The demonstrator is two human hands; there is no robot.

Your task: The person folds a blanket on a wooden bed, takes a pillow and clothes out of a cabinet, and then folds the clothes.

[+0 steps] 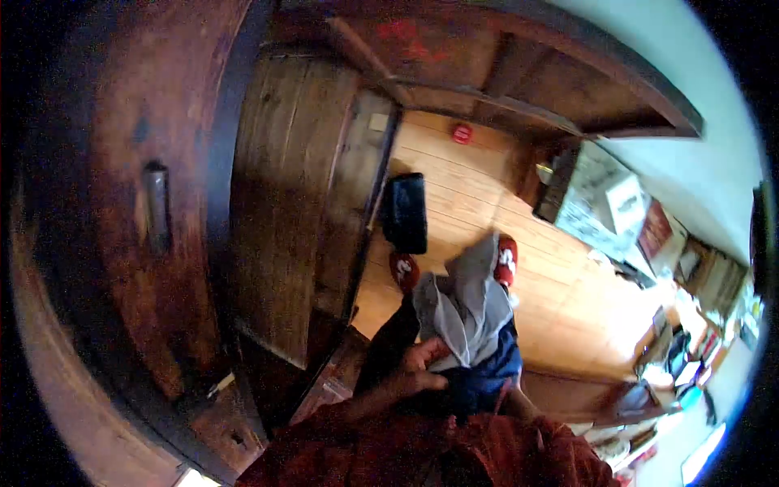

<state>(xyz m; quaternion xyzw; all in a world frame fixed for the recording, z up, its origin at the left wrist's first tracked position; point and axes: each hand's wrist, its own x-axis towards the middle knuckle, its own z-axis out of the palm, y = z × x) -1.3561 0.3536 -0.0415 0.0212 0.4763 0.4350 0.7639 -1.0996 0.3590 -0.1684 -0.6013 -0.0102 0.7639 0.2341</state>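
step: holding cloth (480,321) | left hand (423,359): fingers pinching near edge | right hand: hidden, fingers can't tell | next: probably calls for controlling loose folds

Qty. by type: 1 gry. cloth (479,312), 2 red shoes (1 pr.) (506,261), 1 L hand (423,365) distinct.
Add'l ct.: 1 blk. oblong item (407,213) on flr. (454,183), 1 sm. red rnd. item (462,133), 1 dk. handle (157,203), 1 panelled wood leaf (454,45), 1 wht. box-like obj. (623,203); R-side clutter (673,349): multiple pcs., too blurred for exact ct.
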